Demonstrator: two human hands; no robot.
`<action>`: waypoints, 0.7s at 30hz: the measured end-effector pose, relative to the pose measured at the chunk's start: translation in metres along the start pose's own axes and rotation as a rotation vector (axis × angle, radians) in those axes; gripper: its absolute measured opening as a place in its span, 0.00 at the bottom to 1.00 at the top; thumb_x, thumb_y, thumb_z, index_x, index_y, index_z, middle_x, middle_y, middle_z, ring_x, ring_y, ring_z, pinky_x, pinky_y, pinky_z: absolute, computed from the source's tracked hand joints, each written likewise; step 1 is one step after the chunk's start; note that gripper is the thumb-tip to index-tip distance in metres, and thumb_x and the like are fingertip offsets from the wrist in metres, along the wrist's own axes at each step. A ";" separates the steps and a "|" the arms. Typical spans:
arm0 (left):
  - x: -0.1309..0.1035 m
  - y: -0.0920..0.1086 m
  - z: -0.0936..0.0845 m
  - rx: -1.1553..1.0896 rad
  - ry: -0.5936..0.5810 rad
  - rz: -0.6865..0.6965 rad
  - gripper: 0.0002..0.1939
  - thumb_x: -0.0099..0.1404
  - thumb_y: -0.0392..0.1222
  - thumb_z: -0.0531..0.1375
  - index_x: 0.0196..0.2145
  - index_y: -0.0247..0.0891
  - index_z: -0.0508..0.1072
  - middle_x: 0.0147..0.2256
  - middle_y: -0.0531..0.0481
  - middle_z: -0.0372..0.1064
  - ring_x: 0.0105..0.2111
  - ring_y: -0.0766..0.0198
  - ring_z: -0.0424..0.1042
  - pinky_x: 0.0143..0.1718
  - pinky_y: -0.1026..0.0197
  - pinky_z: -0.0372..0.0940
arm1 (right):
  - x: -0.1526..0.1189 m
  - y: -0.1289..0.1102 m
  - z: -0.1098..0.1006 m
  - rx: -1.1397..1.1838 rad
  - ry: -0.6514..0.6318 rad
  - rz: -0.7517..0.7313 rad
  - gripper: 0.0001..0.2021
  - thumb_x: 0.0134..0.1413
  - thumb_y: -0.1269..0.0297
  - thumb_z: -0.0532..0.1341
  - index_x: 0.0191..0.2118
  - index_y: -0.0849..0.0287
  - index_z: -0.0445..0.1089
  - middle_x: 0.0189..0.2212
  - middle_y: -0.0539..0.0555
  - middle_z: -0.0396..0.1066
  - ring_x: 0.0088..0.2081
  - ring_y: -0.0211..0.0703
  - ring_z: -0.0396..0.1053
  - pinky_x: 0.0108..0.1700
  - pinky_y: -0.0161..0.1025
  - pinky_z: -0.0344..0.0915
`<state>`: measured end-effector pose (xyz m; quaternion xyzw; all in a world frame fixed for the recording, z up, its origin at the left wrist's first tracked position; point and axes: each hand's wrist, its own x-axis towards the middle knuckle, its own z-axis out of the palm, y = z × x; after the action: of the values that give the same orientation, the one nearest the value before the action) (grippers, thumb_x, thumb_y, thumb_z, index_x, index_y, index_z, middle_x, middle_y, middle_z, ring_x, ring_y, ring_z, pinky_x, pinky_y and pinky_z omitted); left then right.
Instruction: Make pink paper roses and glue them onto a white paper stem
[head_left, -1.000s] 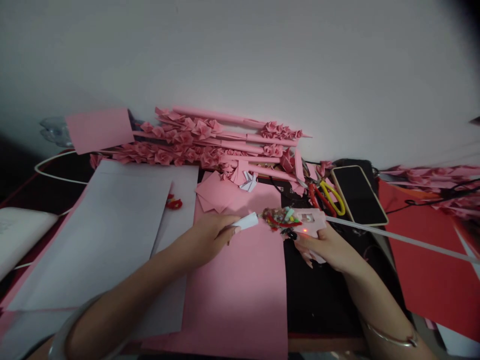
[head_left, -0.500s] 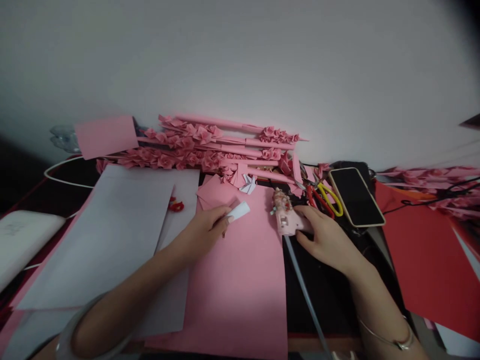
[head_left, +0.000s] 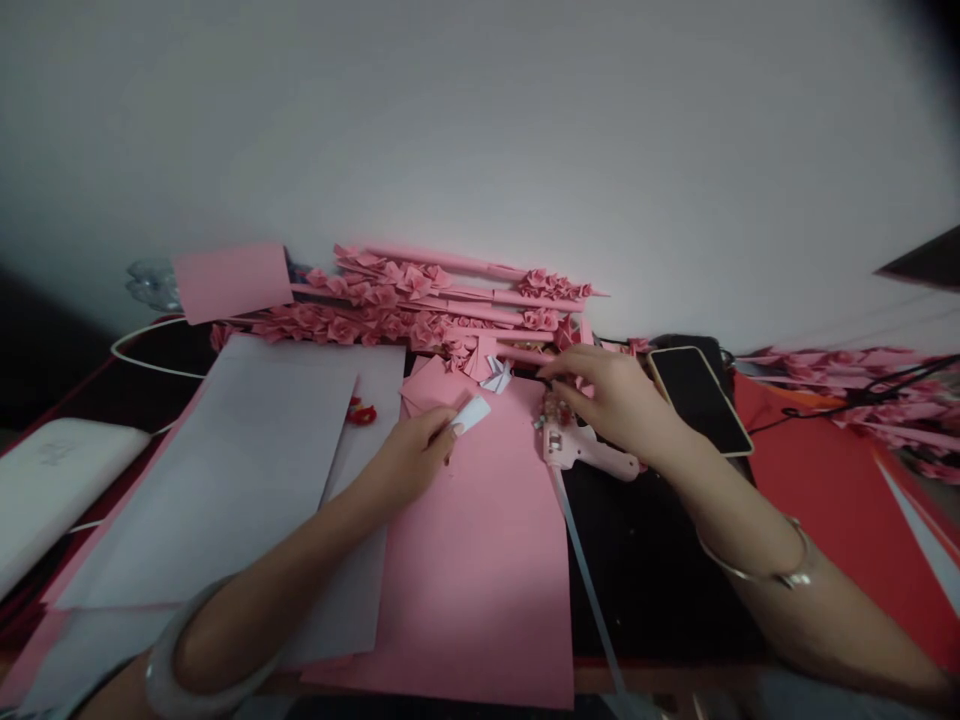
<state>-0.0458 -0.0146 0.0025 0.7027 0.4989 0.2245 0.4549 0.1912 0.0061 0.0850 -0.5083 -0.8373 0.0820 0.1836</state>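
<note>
Between the thumb and fingers of my left hand point(head_left: 420, 450) is a small white paper piece point(head_left: 474, 412), held above a large pink sheet point(head_left: 480, 560). My right hand point(head_left: 619, 395) reaches over the top of a pink glue gun point(head_left: 592, 450), fingers bent near its decorated nozzle end; what they touch, if anything, is hidden. The glue gun lies at the sheet's right edge, with a long pale glue stick point(head_left: 589, 570) running from its back. A small folded white paper shape point(head_left: 496, 375) lies behind the white piece.
Pink paper flower stems point(head_left: 405, 290) lie along the wall. White sheets point(head_left: 217, 480) and a white box-like device point(head_left: 67, 480) are at left. A phone point(head_left: 701, 400) and red sheets point(head_left: 832, 520) lie at right, with black cables.
My right hand has let go of the glue gun's handle and moved up beyond the gun, covering the pliers' place. My left hand still holds the white piece, with the view slightly shifted.
</note>
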 end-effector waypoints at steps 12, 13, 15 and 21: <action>0.001 -0.003 0.001 0.005 0.016 0.046 0.14 0.66 0.39 0.47 0.22 0.38 0.58 0.20 0.57 0.55 0.20 0.68 0.57 0.23 0.64 0.50 | 0.101 -0.018 0.071 -0.115 -0.121 -0.042 0.14 0.48 0.81 0.55 0.37 0.63 0.73 0.38 0.60 0.73 0.40 0.46 0.68 0.40 0.37 0.60; 0.001 -0.004 0.001 0.004 0.015 0.046 0.14 0.66 0.39 0.48 0.22 0.38 0.58 0.20 0.57 0.55 0.20 0.68 0.57 0.23 0.64 0.50 | 0.101 -0.018 0.073 -0.121 -0.126 -0.041 0.13 0.48 0.81 0.55 0.37 0.63 0.73 0.37 0.60 0.72 0.40 0.46 0.68 0.39 0.37 0.60; 0.001 -0.004 0.001 0.003 0.016 0.046 0.14 0.66 0.40 0.48 0.22 0.38 0.58 0.20 0.57 0.55 0.20 0.68 0.57 0.23 0.65 0.50 | 0.099 -0.018 0.072 -0.107 -0.108 -0.043 0.13 0.48 0.81 0.55 0.36 0.63 0.73 0.38 0.60 0.72 0.40 0.46 0.67 0.39 0.37 0.60; -0.002 -0.002 0.000 -0.021 0.001 0.033 0.13 0.66 0.40 0.47 0.24 0.38 0.59 0.21 0.56 0.57 0.21 0.68 0.58 0.23 0.65 0.51 | 0.060 -0.015 0.045 0.138 0.109 -0.022 0.10 0.46 0.78 0.57 0.35 0.63 0.71 0.32 0.55 0.73 0.33 0.42 0.68 0.37 0.36 0.60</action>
<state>-0.0476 -0.0164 0.0016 0.7059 0.4852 0.2376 0.4580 0.1358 0.0544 0.0617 -0.4890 -0.8239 0.1097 0.2645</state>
